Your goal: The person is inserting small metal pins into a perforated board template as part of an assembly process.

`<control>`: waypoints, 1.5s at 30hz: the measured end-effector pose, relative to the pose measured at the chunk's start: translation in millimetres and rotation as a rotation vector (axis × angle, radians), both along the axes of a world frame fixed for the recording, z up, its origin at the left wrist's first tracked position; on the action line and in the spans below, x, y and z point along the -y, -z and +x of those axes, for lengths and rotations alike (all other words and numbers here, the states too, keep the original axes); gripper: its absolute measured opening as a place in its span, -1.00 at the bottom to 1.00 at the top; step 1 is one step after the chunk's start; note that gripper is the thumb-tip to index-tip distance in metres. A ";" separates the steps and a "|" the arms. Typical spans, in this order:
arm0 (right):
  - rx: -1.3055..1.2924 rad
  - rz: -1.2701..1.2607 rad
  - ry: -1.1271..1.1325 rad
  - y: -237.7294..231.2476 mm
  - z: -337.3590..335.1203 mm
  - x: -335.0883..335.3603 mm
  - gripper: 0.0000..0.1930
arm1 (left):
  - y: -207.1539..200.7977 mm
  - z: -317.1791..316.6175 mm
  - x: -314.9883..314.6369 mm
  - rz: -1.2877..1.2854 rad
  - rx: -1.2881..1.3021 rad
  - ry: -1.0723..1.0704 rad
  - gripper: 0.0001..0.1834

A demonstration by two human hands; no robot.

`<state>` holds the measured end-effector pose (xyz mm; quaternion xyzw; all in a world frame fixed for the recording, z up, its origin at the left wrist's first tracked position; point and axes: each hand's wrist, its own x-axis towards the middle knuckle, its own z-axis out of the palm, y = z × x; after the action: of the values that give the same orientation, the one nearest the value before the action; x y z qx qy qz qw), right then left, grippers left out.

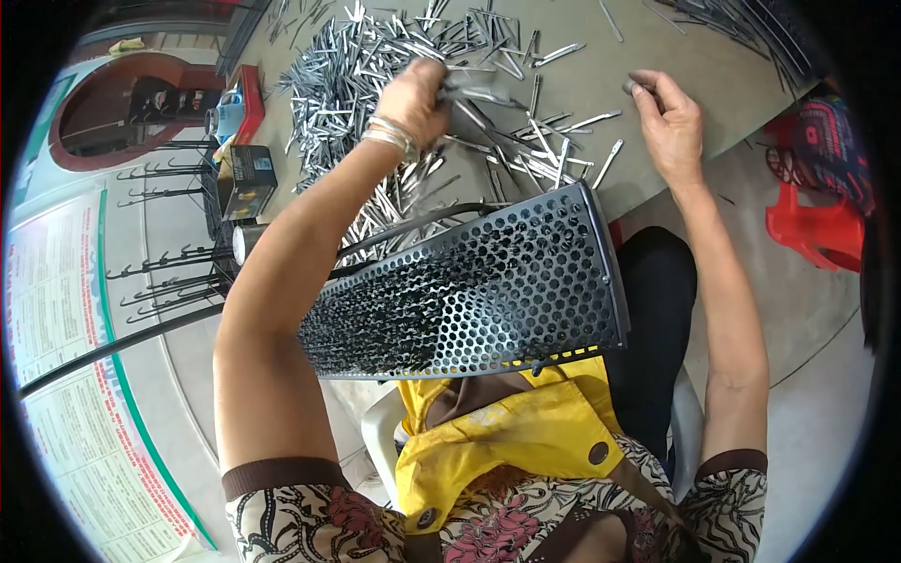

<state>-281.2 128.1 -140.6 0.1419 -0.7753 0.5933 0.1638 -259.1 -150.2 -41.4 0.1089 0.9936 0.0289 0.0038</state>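
Clutching several blurred strips [483, 95], left fingers [427, 71], right fingers [670, 91] pinched narrow, one perforated panel [479, 305]

L hand [413, 101] fwd, partly blurred; R hand [672, 129] fwd, half-curled.

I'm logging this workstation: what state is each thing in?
Slim silver metal strips: heaped, some scattered.
Black perforated metal panel: tilted.
Grey tabletop: partly covered.
Yellow cloth apron: rumpled.
Left hand: fingers curled, blurred; grip unclear.
Right hand: thumb and forefinger close together.
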 end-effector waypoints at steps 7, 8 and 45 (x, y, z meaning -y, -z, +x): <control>0.030 -0.047 -0.024 -2.8 2.5 1.6 -0.86 | -19.6 -18.6 30.9 1.067 -0.245 -0.578 -0.79; 0.028 -0.054 -0.028 -4.5 3.3 2.4 -0.86 | -27.2 -21.0 32.8 1.097 -0.298 -0.666 -0.81; 0.352 -0.034 -0.653 -170.1 250.1 62.4 -0.70 | -73.2 314.3 -106.6 1.937 0.642 -0.527 -0.88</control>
<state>-31.1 65.7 29.5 0.2748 -0.6955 0.6423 -0.1679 55.2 -43.6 31.8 -0.1665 0.4909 0.8377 0.1718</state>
